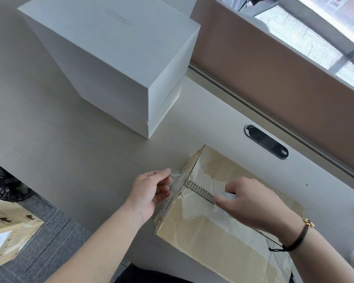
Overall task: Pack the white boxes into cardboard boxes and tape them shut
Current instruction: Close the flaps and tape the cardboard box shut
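A worn cardboard box [219,237] lies closed on the pale desk [70,152], its top seam showing torn corrugation. A strip of clear tape [177,178] runs over the box's left end. My left hand [151,193] pinches the loose end of that tape beside the box's left edge. My right hand [251,203] presses fingertips on the tape over the seam; a dark bracelet sits on its wrist. A large white box [110,58] stands upright on the desk behind, apart from both hands.
A tan divider panel [274,74] runs along the desk's far edge, with a black oval cable port [266,141] in front of it. On the floor at the left are another cardboard box [8,233] and a black bin bag [4,184].
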Motion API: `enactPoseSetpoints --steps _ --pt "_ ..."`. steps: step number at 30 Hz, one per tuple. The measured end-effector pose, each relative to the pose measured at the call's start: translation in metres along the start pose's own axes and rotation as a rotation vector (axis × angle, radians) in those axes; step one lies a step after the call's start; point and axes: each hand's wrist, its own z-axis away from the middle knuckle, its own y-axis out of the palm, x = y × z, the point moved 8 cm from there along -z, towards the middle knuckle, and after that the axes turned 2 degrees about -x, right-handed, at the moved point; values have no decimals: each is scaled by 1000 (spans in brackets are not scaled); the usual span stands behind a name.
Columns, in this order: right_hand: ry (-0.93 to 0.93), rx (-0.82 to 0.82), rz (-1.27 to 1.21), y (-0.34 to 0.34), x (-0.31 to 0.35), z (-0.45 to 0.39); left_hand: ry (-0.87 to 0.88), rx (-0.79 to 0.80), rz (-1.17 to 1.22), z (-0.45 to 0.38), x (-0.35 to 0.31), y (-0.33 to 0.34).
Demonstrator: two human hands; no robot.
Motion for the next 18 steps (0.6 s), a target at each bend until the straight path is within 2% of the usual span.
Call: enactPoseSetpoints --steps 18 --pt "18 3 3 1 -2 3 -36 3 -11 -3 12 1"
